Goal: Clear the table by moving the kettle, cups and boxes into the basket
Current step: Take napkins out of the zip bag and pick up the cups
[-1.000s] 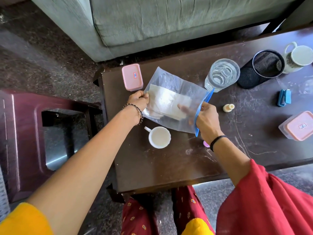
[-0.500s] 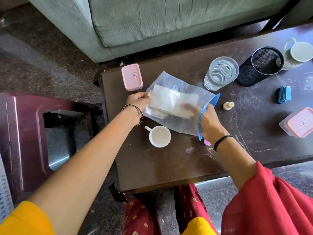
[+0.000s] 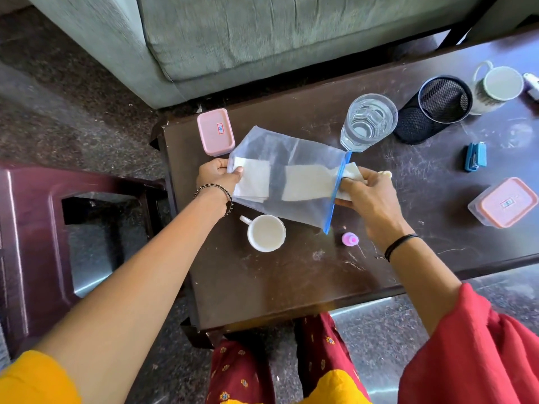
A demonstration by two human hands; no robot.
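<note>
Dark scratched surface [image 3: 291,275] before a grey sofa [image 3: 262,33]; maroon chair [image 3: 35,228] off its left edge. Left hand [image 3: 217,179] pinches the plastic bag [image 3: 291,153]; right hand [image 3: 369,193] grips white paper [image 3: 309,182] at its blue mouth. White cup [image 3: 266,233] sits below the bag; pink box [image 3: 215,131] at far-left corner. Second cup [image 3: 495,86] and box [image 3: 506,202] near right edge. Basket, kettle unseen.

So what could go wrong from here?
The bag is held just beside the water glass; a sideways tug could tip it. The white cup sits right under the bag and might get knocked. The right hand pulling paper through the blue opening could tear it.
</note>
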